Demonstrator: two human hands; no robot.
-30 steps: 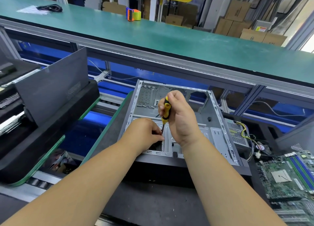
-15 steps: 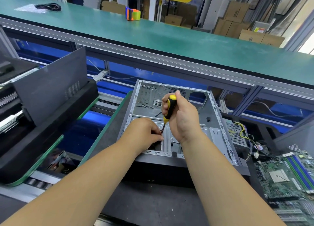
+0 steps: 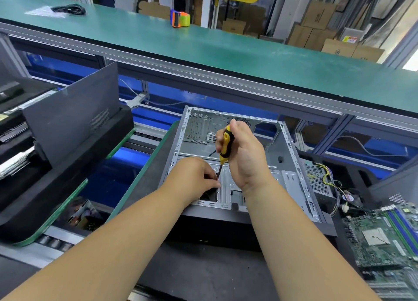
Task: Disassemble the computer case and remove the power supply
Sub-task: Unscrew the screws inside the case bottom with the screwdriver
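The computer case (image 3: 278, 162) lies on its side on the dark work mat (image 3: 203, 273), open side up, its interior largely stripped. The power supply (image 3: 316, 181) sits outside the case, just beside its right wall, with its yellow and black wiring trailing toward the motherboard (image 3: 382, 235) at the right edge of the view. The right hand (image 3: 244, 156) grasps the yellow-and-black screwdriver (image 3: 225, 145) around the handle, shaft angled down and slightly left. The left hand (image 3: 194, 178) is curled at the shaft's lower end, fingertips pinched at the tip; whether they hold a screw or only steady the bit cannot be told, as the tip is hidden. The step in hand appears to be work on a fastener at the drive-bay bracket near the case's front edge. To do it well, keep the shaft in line with the screw axis, press down firmly before turning so that the bit does not cam out, and keep the guiding fingers clear of the stamped sheet-metal edges. Once the screw turns freely, capture it with the left fingers so that it does not drop through the bracket openings. A removed side panel (image 3: 67, 117) leans upright on the neighbouring tray at left.
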